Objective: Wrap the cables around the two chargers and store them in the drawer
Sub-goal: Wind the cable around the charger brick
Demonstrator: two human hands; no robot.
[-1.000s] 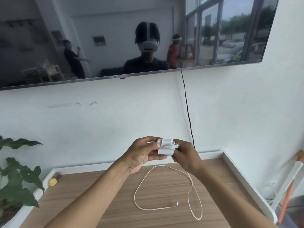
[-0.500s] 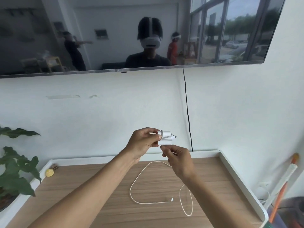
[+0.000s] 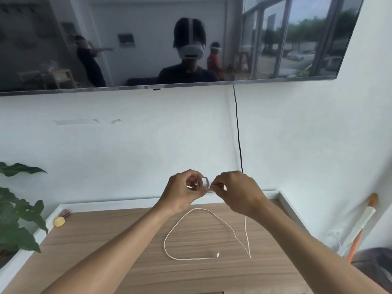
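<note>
You're early: your left hand grips the charger, your right hand pinches its cable, mostly unwound on the table; storing remains.

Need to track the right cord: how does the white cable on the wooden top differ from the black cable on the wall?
Pose: the white cable lies in a loose loop on the wooden top, one end rising to the right hand; the black cable hangs nearly straight down the wall from the TV. Ends: the white cable's connector lies free; the black cable's lower end hides behind that hand. Both are thin.
</note>
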